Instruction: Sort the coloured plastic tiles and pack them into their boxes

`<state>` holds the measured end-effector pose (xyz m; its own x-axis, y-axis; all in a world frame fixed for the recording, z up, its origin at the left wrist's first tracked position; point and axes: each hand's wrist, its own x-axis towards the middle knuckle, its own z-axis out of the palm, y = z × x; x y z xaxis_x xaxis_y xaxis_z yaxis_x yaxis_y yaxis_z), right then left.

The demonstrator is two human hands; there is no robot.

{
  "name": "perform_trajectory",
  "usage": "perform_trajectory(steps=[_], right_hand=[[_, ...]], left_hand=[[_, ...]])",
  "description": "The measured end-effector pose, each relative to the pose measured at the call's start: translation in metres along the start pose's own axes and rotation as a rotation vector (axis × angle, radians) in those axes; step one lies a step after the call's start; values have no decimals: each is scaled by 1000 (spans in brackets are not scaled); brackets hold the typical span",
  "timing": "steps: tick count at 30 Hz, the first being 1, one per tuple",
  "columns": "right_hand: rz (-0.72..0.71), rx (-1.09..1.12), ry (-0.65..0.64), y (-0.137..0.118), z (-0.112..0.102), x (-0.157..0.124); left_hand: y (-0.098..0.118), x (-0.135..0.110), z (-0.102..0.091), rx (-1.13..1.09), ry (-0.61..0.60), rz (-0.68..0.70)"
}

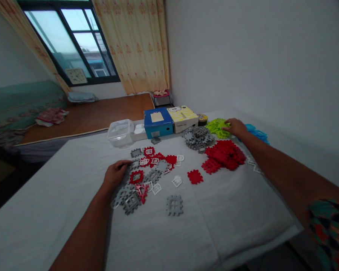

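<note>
Dim overall, with cool daylight entering through the dark-framed glass window (86,41) at upper left, nearly washed out in the panes. Warmer across the pale yellow patterned fabric curtain (138,45). Flat and greyish over the plain white wall (243,56) and the white cloth-covered tabletop (243,203), with only soft, faint shadows. Pale glints on the clear plastic box (121,130). Murky toward the lower left. Stretched and leaning near the edges; soft in fine detail among the small white lattice plastic pieces (176,181).
</note>
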<state>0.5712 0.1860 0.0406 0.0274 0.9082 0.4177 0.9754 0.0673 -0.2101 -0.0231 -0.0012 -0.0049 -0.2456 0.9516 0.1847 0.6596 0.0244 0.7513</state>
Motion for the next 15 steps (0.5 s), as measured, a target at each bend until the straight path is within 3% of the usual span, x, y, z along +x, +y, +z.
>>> perform_trajectory(steps=[3,5,7,10,12,15], right_hand=[[-52,64,64,-32,-25,-17],[-171,202,21,-67,-42,-48],[-416,358,-175,-107,-52,-93],[-748,411,-410,-154,-52,-165],[-825,348,-474,-168,-47,-197],[-782,236,-465,-162,-44,-213]], left_hand=[[-2,1,1,18,9,-11],[-3,2,2,25,10,-5],[-4,2,3,36,5,14],[-6,3,3,48,7,44],[-7,4,4,48,9,54],[-7,5,5,56,3,69]])
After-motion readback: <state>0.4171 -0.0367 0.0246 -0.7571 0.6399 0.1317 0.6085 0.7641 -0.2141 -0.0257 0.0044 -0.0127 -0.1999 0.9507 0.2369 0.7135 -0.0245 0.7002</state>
